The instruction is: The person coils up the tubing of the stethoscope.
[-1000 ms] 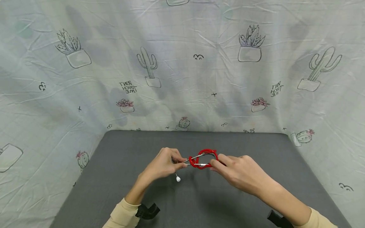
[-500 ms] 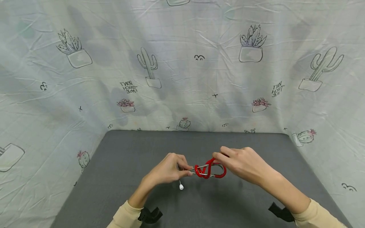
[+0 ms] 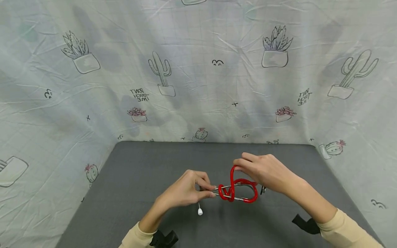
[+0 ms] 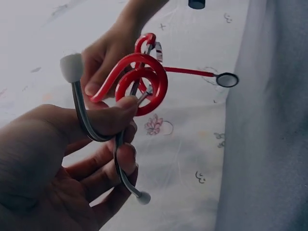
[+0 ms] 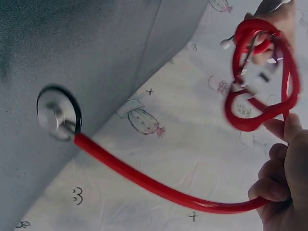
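Above a grey bench (image 3: 130,172), a person in cream sleeves (image 3: 138,236) works a red stethoscope (image 3: 232,189) in mid-air, its middle held up between two hands. At left, the left hand (image 3: 184,191) pinches the metal ear tubes (image 4: 83,110) between thumb and fingers, a white ear tip (image 3: 200,212) hanging just below. Next to those fingertips, the red tubing (image 3: 231,177) is wrapped around the ear tubes in tight turns; blur in the right wrist view makes their exact number hard to tell. Farther right, a strand now climbs almost upright from the turns to the right hand (image 3: 263,170), whose fingers are curled around the tubing. Half a second ago that hand sat closer to the turns; it has since risen while the wrapped part has dropped, baring the strand between. That suggests the winding is in mid-turn, with this length lifted off the metal rather than lying against it. Beyond the right hand's grip, the free end runs out to the round chest piece (image 5: 57,114), which hangs clear of both hands.
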{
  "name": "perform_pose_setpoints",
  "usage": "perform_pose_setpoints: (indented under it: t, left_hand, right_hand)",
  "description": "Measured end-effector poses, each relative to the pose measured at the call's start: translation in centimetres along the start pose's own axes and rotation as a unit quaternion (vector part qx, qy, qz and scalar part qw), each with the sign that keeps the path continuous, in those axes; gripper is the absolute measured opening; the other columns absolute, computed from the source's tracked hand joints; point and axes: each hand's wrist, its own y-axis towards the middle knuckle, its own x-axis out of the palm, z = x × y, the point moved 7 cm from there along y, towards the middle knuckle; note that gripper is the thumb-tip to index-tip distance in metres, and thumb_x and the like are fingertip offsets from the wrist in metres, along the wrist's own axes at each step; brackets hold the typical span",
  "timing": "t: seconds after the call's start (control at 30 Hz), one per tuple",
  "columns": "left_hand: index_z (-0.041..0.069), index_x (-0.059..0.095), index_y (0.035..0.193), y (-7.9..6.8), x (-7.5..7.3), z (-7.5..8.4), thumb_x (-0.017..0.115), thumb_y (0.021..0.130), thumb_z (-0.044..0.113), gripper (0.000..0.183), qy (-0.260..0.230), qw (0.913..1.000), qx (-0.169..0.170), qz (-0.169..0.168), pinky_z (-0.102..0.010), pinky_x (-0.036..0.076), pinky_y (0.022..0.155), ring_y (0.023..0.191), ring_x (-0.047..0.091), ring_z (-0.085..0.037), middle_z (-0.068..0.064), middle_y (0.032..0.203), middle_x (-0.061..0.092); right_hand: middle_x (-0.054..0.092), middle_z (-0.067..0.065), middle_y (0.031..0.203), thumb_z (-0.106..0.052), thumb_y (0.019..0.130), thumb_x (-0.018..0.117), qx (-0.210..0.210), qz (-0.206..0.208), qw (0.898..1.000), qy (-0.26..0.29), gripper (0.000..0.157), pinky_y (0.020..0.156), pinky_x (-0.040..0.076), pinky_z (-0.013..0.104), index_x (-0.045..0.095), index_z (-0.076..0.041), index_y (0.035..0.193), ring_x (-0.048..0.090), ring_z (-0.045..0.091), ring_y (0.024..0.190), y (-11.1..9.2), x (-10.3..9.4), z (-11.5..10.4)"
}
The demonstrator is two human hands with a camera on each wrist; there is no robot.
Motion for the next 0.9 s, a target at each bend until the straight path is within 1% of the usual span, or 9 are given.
perform_pose_setpoints:
  t: [0.03, 0.13, 0.27, 0.33, 0.47, 0.53, 0.6, 0.73, 0.9]
  left_hand:
    - [0.012, 0.089, 0.109, 0.0, 0.0, 0.2, 0.088, 0.093, 0.016, 0.016, -0.002, 1.0, 0.007, 0.001, -0.021, 0.056, 0.066, 0.077, 0.066, 0.004, 0.005, 0.091, 0.077]
    - [0.011, 0.089, 0.108, 0.0, -0.2, 0.7, 0.088, 0.093, 0.016, 0.015, -0.009, 0.9995, 0.029, 0.004, -0.022, 0.059, 0.07, 0.079, 0.068, 0.003, 0.003, 0.092, 0.077]
    - [0.011, 0.089, 0.106, 0.1, -0.4, 1.0, 0.087, 0.094, 0.015, 0.014, -0.028, 0.9982, 0.052, 0.007, -0.023, 0.06, 0.071, 0.079, 0.068, 0.003, 0.002, 0.091, 0.077]
    - [0.01, 0.089, 0.106, 0.2, -0.4, 1.1, 0.087, 0.094, 0.015, 0.013, -0.041, 0.9971, 0.064, 0.007, -0.023, 0.06, 0.072, 0.08, 0.068, 0.002, 0.001, 0.089, 0.077]
    - [0.007, 0.089, 0.105, 0.3, -0.6, 1.4, 0.087, 0.094, 0.013, 0.013, -0.062, 0.9937, 0.093, 0.014, -0.025, 0.061, 0.073, 0.08, 0.068, 0.0, -0.001, 0.088, 0.077]
    - [0.006, 0.088, 0.106, 0.3, -0.8, 1.5, 0.087, 0.094, 0.012, 0.013, -0.067, 0.9924, 0.101, 0.02, -0.026, 0.062, 0.073, 0.08, 0.069, -0.001, -0.002, 0.088, 0.077]
    - [0.005, 0.088, 0.107, 0.4, -1.0, 1.5, 0.087, 0.094, 0.011, 0.014, -0.077, 0.9916, 0.1, 0.027, -0.027, 0.062, 0.073, 0.081, 0.07, -0.002, -0.003, 0.09, 0.077]
    - [0.003, 0.087, 0.109, 0.4, -1.5, 1.6, 0.086, 0.094, 0.01, 0.017, -0.092, 0.9898, 0.101, 0.04, -0.028, 0.061, 0.071, 0.081, 0.069, -0.003, -0.006, 0.092, 0.077]
    - [0.001, 0.086, 0.111, 0.4, -2.3, 1.5, 0.086, 0.094, 0.008, 0.019, -0.093, 0.9869, 0.113, 0.067, -0.026, 0.058, 0.065, 0.077, 0.066, -0.004, -0.008, 0.091, 0.076]
  right_hand:
    - [0.059, -0.01, 0.085, -0.045, 0.117, 0.036, 0.005, 0.0, 1.0, 0.019, 0.045, 0.05, 0.024, 0.006, 0.075, -0.021, 0.113, 0.019, -0.008, 0.058, 0.0, 0.1, 0.3]
    - [0.065, -0.011, 0.09, -0.043, 0.115, 0.046, 0.019, -0.005, 0.996, 0.083, 0.038, 0.054, 0.033, 0.004, 0.076, -0.021, 0.113, 0.03, -0.01, 0.058, 0.0, 0.3, 1.2]
    - [0.069, -0.013, 0.097, -0.03, 0.112, 0.061, 0.034, -0.025, 0.987, 0.157, 0.018, 0.065, 0.044, 0.006, 0.076, -0.021, 0.116, 0.049, -0.007, 0.068, -0.2, 1.0, 2.2]
    - [0.071, -0.014, 0.1, -0.022, 0.109, 0.067, 0.043, -0.04, 0.98, 0.19, 0.012, 0.07, 0.049, 0.009, 0.076, -0.022, 0.116, 0.056, -0.004, 0.074, -0.3, 1.6, 2.6]
    - [0.075, -0.012, 0.106, -0.01, 0.106, 0.07, 0.062, -0.064, 0.964, 0.252, 0.017, 0.08, 0.058, 0.019, 0.076, -0.021, 0.118, 0.067, 0.0, 0.089, -0.3, 3.1, 3.2]
    - [0.076, -0.011, 0.108, -0.007, 0.105, 0.07, 0.069, -0.068, 0.955, 0.279, 0.02, 0.083, 0.061, 0.023, 0.076, -0.02, 0.118, 0.07, 0.002, 0.093, -0.3, 3.8, 3.4]
    - [0.078, -0.008, 0.108, -0.002, 0.104, 0.069, 0.07, -0.064, 0.948, 0.303, 0.023, 0.085, 0.062, 0.025, 0.076, -0.019, 0.118, 0.071, 0.004, 0.095, -0.3, 4.2, 3.5]
    - [0.079, -0.005, 0.106, 0.005, 0.103, 0.066, 0.076, -0.048, 0.935, 0.343, 0.029, 0.081, 0.061, 0.025, 0.076, -0.019, 0.118, 0.069, 0.005, 0.092, -0.3, 4.9, 3.7]
    - [0.078, -0.001, 0.102, 0.004, 0.105, 0.064, 0.123, -0.051, 0.919, 0.371, 0.025, 0.078, 0.062, 0.026, 0.077, -0.015, 0.116, 0.067, 0.004, 0.087, -0.7, 6.0, 4.3]
